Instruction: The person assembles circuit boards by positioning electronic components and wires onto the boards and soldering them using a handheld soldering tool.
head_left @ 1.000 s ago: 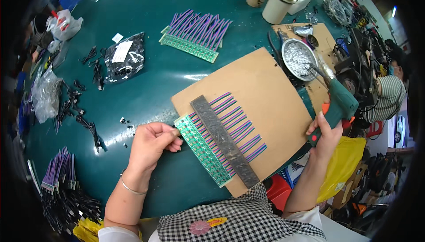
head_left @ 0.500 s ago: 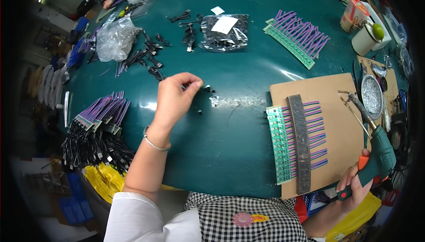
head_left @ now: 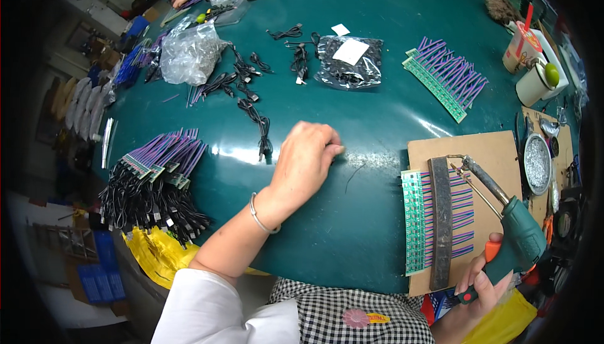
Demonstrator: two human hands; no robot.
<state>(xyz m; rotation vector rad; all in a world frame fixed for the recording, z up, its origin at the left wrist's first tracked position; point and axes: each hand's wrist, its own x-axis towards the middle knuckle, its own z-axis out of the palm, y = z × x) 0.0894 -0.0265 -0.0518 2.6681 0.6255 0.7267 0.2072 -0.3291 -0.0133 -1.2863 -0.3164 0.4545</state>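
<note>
Green soldering gun (head_left: 513, 237) gripped in right hand (head_left: 481, 284), fingers clamped round handle, tip poised over board strip (head_left: 414, 221) under dark bar (head_left: 440, 221), apparently pinned flat on brown mat (head_left: 484, 149). Left hand (head_left: 305, 161), fingertips pinched together, pressing table (head_left: 377, 48) beside thin wire (head_left: 353, 174).

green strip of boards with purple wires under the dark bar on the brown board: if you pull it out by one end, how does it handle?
The green board strip is long and thin, so it would probably sag or flex. Its purple wires look loose and would likely splay. The dark bar lies across them, so it would probably drag until lifted.
</note>
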